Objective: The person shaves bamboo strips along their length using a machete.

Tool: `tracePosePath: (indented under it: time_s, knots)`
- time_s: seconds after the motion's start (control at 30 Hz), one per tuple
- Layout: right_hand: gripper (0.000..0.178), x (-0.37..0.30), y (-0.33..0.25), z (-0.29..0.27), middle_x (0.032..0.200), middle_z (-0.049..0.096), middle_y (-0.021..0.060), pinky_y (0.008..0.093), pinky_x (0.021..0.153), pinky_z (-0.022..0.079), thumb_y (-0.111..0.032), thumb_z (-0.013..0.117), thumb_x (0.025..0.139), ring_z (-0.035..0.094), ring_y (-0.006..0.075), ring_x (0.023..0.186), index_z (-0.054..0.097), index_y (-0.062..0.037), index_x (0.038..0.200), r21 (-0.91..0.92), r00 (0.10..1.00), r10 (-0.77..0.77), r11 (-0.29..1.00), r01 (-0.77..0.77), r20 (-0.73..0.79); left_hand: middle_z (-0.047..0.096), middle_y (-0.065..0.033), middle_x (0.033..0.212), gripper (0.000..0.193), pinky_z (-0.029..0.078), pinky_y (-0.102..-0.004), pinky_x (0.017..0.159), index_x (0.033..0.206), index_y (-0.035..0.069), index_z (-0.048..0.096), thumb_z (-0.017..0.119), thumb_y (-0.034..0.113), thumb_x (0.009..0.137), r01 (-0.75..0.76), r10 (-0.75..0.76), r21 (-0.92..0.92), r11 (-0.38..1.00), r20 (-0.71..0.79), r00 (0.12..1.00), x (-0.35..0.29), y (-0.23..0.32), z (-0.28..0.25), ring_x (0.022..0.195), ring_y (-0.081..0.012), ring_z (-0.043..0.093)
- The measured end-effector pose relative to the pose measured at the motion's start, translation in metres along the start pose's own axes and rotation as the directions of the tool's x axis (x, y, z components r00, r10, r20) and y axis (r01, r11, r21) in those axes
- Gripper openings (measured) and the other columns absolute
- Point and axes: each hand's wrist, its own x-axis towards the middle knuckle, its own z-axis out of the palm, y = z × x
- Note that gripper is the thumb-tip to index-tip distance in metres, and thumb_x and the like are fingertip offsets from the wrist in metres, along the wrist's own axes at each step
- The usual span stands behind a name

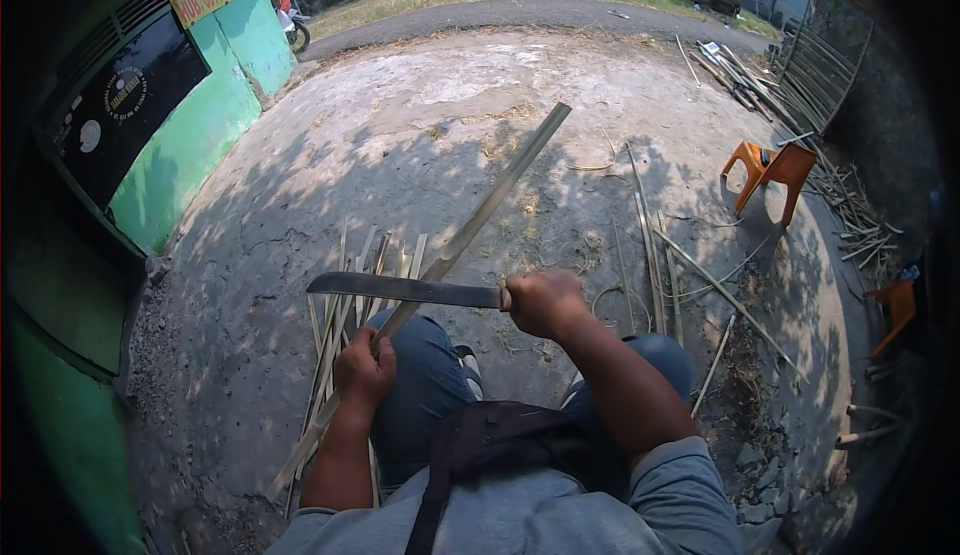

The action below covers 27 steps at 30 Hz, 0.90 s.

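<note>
My left hand (367,365) is closed around a long split bamboo strip (505,183), which slants from the lower left up to the far right. In my right hand (546,303) is the handle of a machete (410,289). Its dark, broad blade points left and lies across the strip, just beyond my left hand. Whether the edge bites into the bamboo I cannot tell. Beside my left knee lies a bundle of bamboo strips (322,350), partly hidden by my arm and leg.
Loose thin strips (655,265) lie on the ground right of my knees. Farther right stands a small orange plastic chair (768,177) with a dark object on it. Bamboo piles (740,80) line the right wall. A green wall (190,155) borders the left.
</note>
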Motion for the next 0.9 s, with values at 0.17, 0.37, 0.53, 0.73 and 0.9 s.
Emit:
tracePosePath:
  time_s: [0.17, 0.37, 0.53, 0.73, 0.9]
  knots:
    - [0.020, 0.001, 0.010, 0.003, 0.091, 0.079, 0.0135, 0.0533, 0.072, 0.060, -0.032, 0.064, 0.097, 0.078, 0.0364, 0.085, 0.076, -0.0156, 0.099, -0.003, 0.999, -0.044, 0.999, 0.044, 0.018, 0.073, -0.0240, 0.087, 0.030, 0.056, -0.0557, 0.075, 0.104, 0.005, 0.069, 0.062, 0.034, 0.098, 0.016, -0.016, 0.008, 1.000, 0.036, 0.999, 0.001, 0.002, 0.000, 0.086, -0.0486, 0.072]
    - [0.019, 0.004, 0.013, 0.001, 0.091, 0.078, 0.0141, 0.0515, 0.076, 0.060, -0.032, 0.066, 0.094, 0.077, 0.0364, 0.087, 0.076, -0.0160, 0.097, 0.005, 1.000, -0.013, 1.000, 0.013, -0.003, 0.073, -0.0242, 0.087, 0.030, 0.056, -0.0561, 0.074, 0.103, 0.005, 0.068, 0.062, 0.034, 0.098, -0.004, 0.004, 0.009, 1.000, 0.015, 1.000, -0.001, -0.003, 0.000, 0.085, -0.0486, 0.072]
    - [0.020, 0.016, 0.068, 0.009, 0.097, 0.078, 0.0145, 0.0510, 0.081, 0.060, -0.033, 0.071, 0.093, 0.075, 0.0398, 0.091, 0.079, -0.0168, 0.101, 0.383, 0.910, 0.379, 0.876, -0.293, -0.171, 0.073, -0.0239, 0.086, 0.030, 0.056, -0.0565, 0.074, 0.104, 0.006, 0.068, 0.063, 0.035, 0.098, 0.030, -0.030, 0.007, 1.000, 0.038, 0.999, 0.001, 0.003, -0.005, 0.085, -0.0487, 0.072]
    - [0.023, 0.007, 0.053, 0.007, 0.102, 0.077, 0.0163, 0.0501, 0.085, 0.059, -0.035, 0.069, 0.096, 0.074, 0.0396, 0.098, 0.079, -0.0164, 0.105, 0.360, 0.938, 0.341, 0.883, -0.300, -0.055, 0.073, -0.0229, 0.085, 0.030, 0.056, -0.0569, 0.074, 0.104, 0.007, 0.067, 0.062, 0.035, 0.097, 0.013, -0.018, 0.096, 0.995, 0.046, 0.999, 0.002, 0.007, -0.005, 0.083, -0.0478, 0.072]
    - [0.024, -0.001, 0.012, -0.004, 0.098, 0.078, 0.0150, 0.0506, 0.085, 0.060, -0.037, 0.064, 0.098, 0.075, 0.0386, 0.096, 0.077, -0.0172, 0.103, 0.144, 0.999, 0.035, 0.989, -0.039, 0.033, 0.073, -0.0225, 0.084, 0.029, 0.056, -0.0575, 0.074, 0.103, 0.007, 0.067, 0.062, 0.035, 0.096, -0.027, 0.026, 0.052, 0.998, 0.010, 1.000, 0.000, -0.001, -0.002, 0.081, -0.0477, 0.072]
